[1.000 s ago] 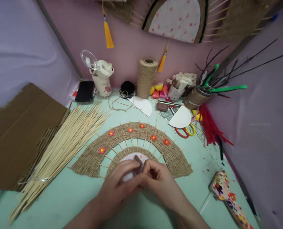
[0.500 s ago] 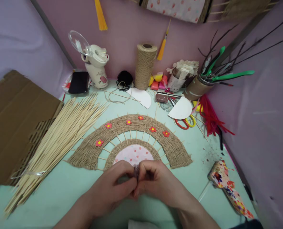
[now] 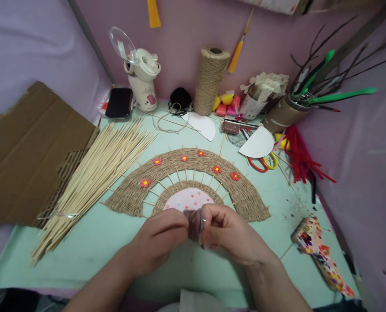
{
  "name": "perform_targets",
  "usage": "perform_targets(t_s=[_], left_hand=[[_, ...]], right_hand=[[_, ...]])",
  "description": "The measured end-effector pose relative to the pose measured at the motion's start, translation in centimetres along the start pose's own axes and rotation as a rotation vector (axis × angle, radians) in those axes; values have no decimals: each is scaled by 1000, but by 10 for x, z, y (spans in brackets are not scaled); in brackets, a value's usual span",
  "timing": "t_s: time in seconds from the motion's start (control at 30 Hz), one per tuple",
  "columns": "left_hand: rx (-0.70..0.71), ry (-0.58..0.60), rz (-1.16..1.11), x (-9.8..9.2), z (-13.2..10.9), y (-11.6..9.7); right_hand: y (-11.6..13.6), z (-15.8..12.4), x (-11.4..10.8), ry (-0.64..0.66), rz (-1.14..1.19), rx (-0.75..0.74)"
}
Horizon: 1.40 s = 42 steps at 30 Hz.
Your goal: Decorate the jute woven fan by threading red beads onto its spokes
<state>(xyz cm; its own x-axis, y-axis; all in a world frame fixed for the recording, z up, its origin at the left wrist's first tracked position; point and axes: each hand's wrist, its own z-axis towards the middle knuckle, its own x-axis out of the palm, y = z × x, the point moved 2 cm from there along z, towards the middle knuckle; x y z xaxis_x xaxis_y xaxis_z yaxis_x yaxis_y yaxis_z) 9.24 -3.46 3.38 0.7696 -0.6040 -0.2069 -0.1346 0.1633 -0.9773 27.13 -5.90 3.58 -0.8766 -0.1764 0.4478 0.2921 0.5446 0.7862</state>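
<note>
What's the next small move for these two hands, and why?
I'd probably have the right hand gently peel the small brownish packet while the left hand steadies it: both pinch it from opposite sides, and its shiny clear wrap shows at the right hand. Whether it's already open, I can't tell.
</note>
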Motion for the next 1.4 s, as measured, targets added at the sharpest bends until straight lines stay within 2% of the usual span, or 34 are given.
perform_targets(t_s=[0.1,0.2,0.27,0.4,0.57,0.77,0.9,1.1,1.3,1.4], left_hand=[[-17,-3,6,3,1,-1],[-95,6,19,6,1,-2],[-93,26,43,7,2,-3],[7,49,64,3,1,-5],[107,71,128,1,0,-5],[397,93,310,4,3,-9],[523,44,230,4,5,-10],[462,45,129,3,5,-18],[399,82,99,-1,4,-26],[354,97,39,-1,3,-26]], right_hand=[[-2,1,-3,-49,-92,-17],[-6,1,0,-24,-147,18],[-9,1,2,-13,-147,52],[-10,1,5,1,-140,99],[-6,1,7,57,-64,91],[-11,1,3,94,-22,57],[-16,2,6,150,93,25],[-17,2,15,200,291,38],[-18,0,18,238,320,68],[-14,1,17,237,339,20]])
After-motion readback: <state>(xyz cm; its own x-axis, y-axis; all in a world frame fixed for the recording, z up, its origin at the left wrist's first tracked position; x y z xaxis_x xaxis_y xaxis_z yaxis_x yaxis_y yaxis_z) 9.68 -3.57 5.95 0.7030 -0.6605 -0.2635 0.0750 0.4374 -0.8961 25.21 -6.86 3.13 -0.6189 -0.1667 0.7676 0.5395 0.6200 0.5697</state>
